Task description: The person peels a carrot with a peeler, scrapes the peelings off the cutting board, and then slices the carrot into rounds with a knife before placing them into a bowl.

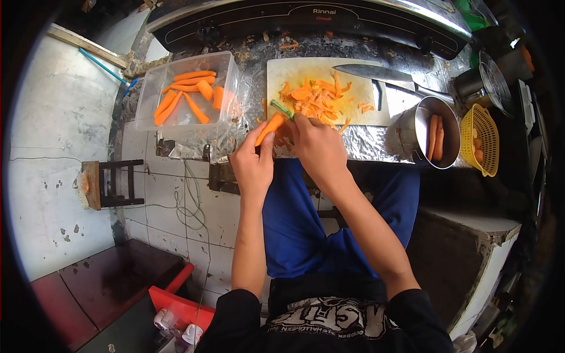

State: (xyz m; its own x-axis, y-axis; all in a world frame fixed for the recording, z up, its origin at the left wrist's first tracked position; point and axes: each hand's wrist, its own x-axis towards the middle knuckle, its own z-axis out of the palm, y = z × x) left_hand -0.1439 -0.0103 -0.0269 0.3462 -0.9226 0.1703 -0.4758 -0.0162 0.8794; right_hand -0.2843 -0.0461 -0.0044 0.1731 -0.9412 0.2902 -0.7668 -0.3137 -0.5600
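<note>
My left hand (254, 160) grips a carrot (270, 130) at the front edge of the white cutting board (365, 115). A green peeler (281, 109) is held in my right hand (318, 144), its head against the carrot's upper end. Just beyond my hands, a heap of orange carrot peelings (315, 99) lies on the board. Behind the heap, a large knife (376, 73) rests across the board's back right, its handle reaching past the edge. My right fingers hide part of the peeler's handle.
To the left stands a clear plastic container (226, 65) with several peeled carrots. On the right are a metal pot (412, 132) holding unpeeled carrots and a yellow basket (488, 132). A black Rinnai stove (306, 23) runs along the back.
</note>
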